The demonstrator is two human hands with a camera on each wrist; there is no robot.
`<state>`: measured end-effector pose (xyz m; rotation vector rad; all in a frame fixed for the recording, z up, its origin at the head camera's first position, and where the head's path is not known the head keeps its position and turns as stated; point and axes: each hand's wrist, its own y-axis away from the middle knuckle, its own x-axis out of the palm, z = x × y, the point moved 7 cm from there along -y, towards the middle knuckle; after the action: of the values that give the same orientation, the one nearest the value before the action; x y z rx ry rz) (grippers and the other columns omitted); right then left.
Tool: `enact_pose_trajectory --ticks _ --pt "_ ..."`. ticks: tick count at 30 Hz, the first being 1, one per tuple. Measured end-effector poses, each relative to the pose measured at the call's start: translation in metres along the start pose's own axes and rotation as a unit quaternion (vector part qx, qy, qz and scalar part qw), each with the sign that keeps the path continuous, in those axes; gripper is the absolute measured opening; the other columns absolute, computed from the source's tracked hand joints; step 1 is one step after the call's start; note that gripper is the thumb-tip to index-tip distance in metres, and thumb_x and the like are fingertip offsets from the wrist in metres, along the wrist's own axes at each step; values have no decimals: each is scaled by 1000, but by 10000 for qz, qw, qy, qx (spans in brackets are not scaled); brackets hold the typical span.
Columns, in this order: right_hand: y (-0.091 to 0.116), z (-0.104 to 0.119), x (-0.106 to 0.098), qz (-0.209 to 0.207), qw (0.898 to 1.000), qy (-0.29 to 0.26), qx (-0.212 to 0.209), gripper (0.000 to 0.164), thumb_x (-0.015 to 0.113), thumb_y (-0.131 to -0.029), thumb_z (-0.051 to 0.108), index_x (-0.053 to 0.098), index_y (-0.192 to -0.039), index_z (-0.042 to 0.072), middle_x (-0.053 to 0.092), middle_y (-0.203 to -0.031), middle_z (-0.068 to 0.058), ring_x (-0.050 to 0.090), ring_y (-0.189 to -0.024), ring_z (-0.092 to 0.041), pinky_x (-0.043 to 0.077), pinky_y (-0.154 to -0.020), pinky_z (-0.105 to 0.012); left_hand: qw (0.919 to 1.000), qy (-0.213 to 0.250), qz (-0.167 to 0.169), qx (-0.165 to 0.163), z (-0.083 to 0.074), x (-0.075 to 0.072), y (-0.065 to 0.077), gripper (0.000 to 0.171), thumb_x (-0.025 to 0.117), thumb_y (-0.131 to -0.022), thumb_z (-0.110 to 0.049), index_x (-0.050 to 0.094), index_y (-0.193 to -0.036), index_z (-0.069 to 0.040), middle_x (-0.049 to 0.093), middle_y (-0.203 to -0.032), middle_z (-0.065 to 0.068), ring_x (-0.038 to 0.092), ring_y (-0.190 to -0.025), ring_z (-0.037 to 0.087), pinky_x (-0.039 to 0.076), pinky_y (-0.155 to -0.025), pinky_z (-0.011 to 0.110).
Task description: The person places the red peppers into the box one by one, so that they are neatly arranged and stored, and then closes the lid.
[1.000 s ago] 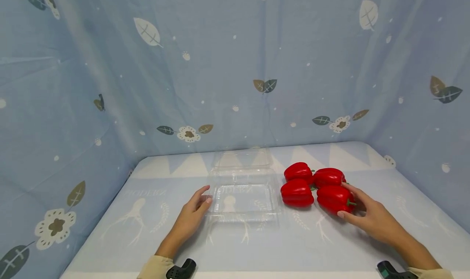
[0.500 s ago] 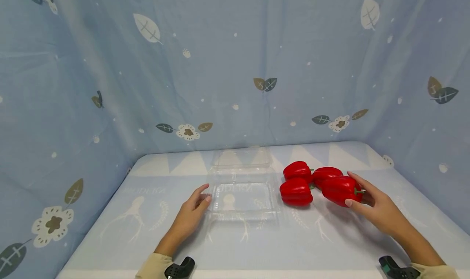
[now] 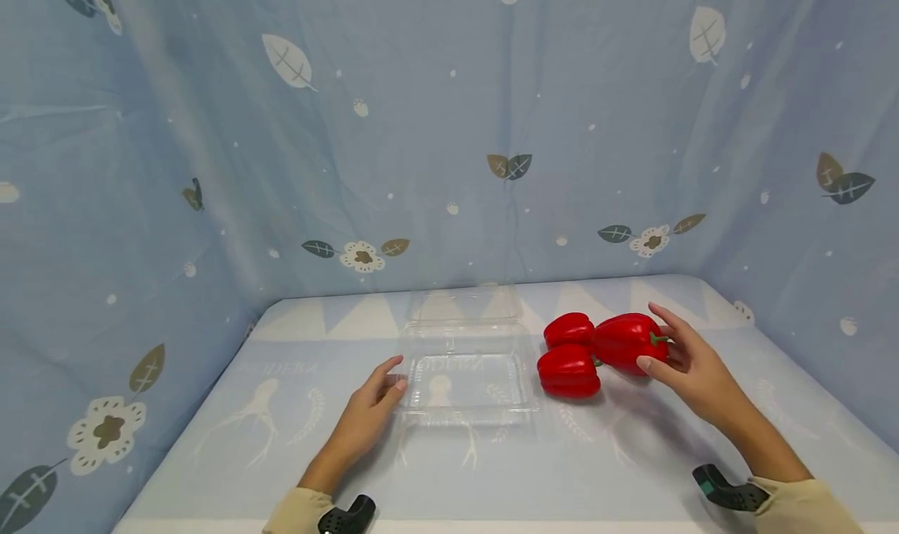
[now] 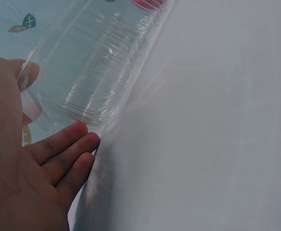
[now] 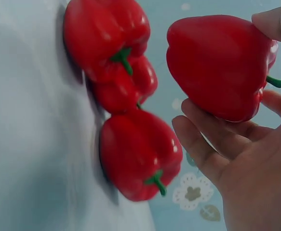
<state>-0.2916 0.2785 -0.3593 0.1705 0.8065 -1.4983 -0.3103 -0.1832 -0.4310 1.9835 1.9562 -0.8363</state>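
Observation:
A red bell pepper (image 3: 628,342) with a green stem is held in my right hand (image 3: 695,370). The right wrist view shows this bell pepper (image 5: 217,67) raised off the table, thumb on one side and fingers on the other. Three more peppers lie together on the table; in the head view a front pepper (image 3: 569,372) and a back pepper (image 3: 569,329) show, the third hidden behind the held one. My left hand (image 3: 368,405) pinches the left edge of a clear plastic clamshell container (image 3: 470,407), thumb at the rim, other fingers (image 4: 73,173) against its outer side.
The container's clear lid (image 3: 463,304) lies folded back behind its base. A pale patterned cloth covers the table (image 3: 492,479). Blue curtains (image 3: 449,128) with leaves and flowers enclose the back and both sides.
My right hand has lifted the bell pepper from the front right of the group and carried it back, covering the pepper behind it. My left hand stays at the container.

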Motion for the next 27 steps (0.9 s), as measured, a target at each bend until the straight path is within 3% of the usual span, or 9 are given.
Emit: enact_pose_trajectory --ticks 13,20,27 --pt "-19 9 21 71 9986 -396 355 71 66 -98 30 32 -154 1 50 -139 -26 55 -121 -44 51 -81 -14 10000 63 10 43 0 0 2 50 57 -103 -32 46 -150 -17 67 -121 8 63 -115 27 46 -101 51" --pt "-29 14 32 -38 9952 -902 372 68 66 -99 31 35 -152 1 51 -141 -24 59 -114 -10 52 -82 -16 10000 1 6 -7 0 0 2 50 57 -104 -30 46 -150 -16 67 -120 8 63 -115 28 46 -101 52" --pt "-40 21 38 -147 9917 -1255 233 66 65 -99 28 34 -152 5 49 -143 -21 56 -117 -12 51 -85 -16 10000 19 4 -40 0 -1 3 50 57 -104 -33 46 -150 -19 67 -121 7 62 -117 28 45 -102 52"
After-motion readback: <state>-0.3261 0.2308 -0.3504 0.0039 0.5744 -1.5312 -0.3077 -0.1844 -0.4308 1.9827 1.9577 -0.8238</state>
